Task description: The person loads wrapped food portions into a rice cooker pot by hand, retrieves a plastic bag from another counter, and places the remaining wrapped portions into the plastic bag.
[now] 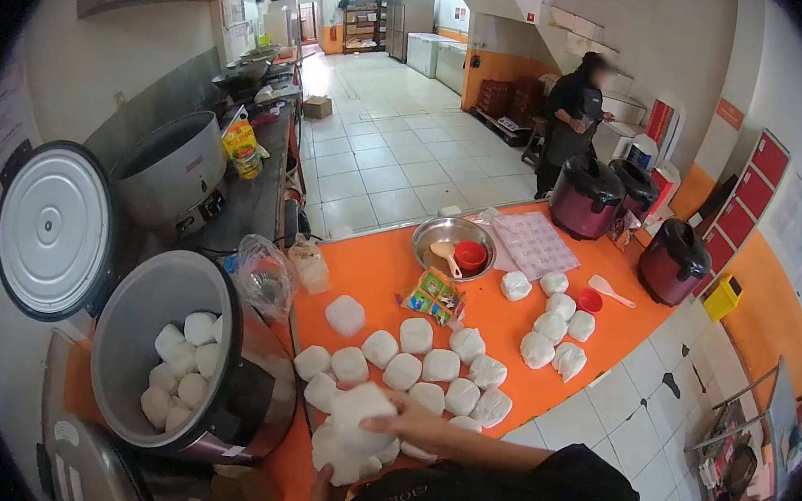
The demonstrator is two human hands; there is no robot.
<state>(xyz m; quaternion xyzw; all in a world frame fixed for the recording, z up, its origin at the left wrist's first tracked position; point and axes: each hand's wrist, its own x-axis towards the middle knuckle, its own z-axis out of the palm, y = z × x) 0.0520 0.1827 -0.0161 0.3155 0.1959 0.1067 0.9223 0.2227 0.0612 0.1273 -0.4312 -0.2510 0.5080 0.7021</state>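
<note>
white bundle (361,407) in right hand (416,426), forearm leftward over orange table (506,341)

Cooker (140,314) open above, white packets (401,371) crowding orange table (501,322), lane between clusters, near edge unclear

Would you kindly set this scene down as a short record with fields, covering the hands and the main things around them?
Right hand: holding a white bundle
Left hand: by the bundles at the lower edge; grip unclear
Orange table: many more white bundles, loosely grouped
Open cooker: white bundles inside, lid raised
Steel bowl: holds a red cup and a pale paddle
Maroon cookers: three, lids down
Other person: standing beyond the table, dark clothes
</note>
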